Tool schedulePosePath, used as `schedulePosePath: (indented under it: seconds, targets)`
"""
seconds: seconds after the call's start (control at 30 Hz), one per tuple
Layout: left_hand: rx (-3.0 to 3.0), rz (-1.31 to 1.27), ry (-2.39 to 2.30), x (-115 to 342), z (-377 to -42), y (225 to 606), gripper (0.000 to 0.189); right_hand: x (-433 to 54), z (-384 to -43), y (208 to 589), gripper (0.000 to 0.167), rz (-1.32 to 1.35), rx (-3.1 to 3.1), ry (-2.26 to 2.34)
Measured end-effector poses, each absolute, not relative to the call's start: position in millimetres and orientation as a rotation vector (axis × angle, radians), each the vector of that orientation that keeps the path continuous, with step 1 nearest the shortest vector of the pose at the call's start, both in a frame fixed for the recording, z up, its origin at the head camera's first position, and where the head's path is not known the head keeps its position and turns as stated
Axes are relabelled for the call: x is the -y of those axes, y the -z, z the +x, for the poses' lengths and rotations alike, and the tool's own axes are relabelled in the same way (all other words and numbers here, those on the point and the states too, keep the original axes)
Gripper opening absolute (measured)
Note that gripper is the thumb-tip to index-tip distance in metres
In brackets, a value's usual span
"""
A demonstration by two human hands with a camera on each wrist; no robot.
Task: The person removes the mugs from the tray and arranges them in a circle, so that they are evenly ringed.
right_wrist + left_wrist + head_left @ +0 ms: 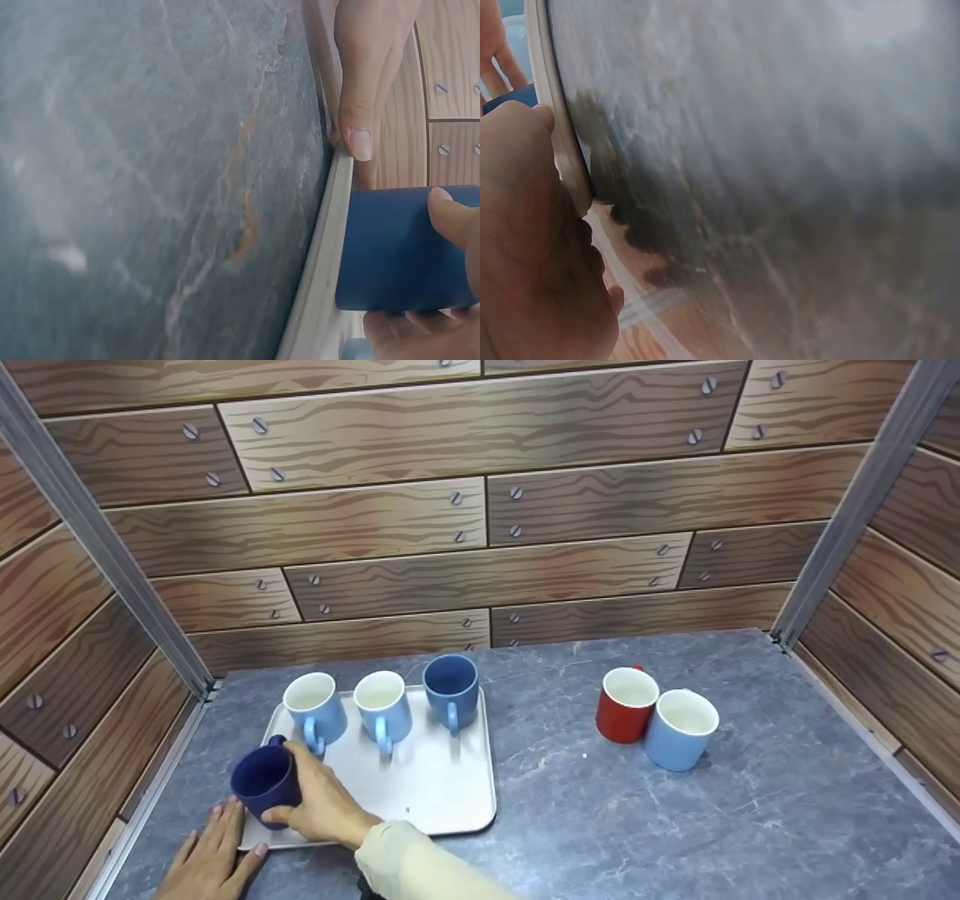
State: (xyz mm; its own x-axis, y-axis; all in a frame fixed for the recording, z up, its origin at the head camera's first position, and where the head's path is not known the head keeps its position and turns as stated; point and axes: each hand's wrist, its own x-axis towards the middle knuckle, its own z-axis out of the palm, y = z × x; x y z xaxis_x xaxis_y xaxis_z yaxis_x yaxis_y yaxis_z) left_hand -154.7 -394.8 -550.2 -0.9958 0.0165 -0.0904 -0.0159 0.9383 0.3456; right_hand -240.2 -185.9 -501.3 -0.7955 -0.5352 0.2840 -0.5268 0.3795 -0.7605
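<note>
My right hand (322,799) grips a dark blue mug (264,780) by its side, thumb on the near side, over the near left corner of a white tray (420,791). In the right wrist view the mug's base (343,255) is right at the tray surface. My left hand (206,855) lies with straight fingers at that same corner, its thumb at the tray's rim. Along the tray's back stand two light blue mugs, one at left (319,716) and one in the middle (386,716), and a medium blue mug (454,694) at right, handles toward me.
To the right of the tray, a red mug (624,716) and another light blue mug (679,735) stand side by side on the grey marbled table (570,825). Wood-patterned walls (480,510) enclose the back and sides, with metal posts (847,510) at the corners.
</note>
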Motion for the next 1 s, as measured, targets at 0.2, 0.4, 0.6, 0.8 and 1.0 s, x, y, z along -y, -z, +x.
schedulePosePath:
  seconds: [0.2, 0.4, 0.6, 0.8, 1.0]
  targets:
    - [-3.035, 0.007, -0.542, 397.4, -153.0, 555.0, 0.100, 189.1, -237.9, 504.8, 0.088, -1.018, -2.613, 1.460]
    - [-3.054, 0.039, -0.561, 397.0, -153.3, 554.7, 0.095, 187.4, -237.9, 505.2, 0.083, -1.015, -2.610, 1.477]
    - [-3.060, 0.035, -0.535, 392.8, -152.9, 552.1, 0.092, 183.7, -238.2, 505.7, 0.083, -0.979, -2.616, 1.483]
    - [-3.059, 0.031, -0.492, 390.2, -152.5, 549.7, 0.093, 173.6, -242.9, 504.7, 0.087, -0.917, -2.545, 1.530]
    - [-3.066, 0.023, -0.486, 391.3, -151.0, 549.7, 0.094, 158.8, -247.2, 502.7, 0.086, -0.960, -2.381, 1.683]
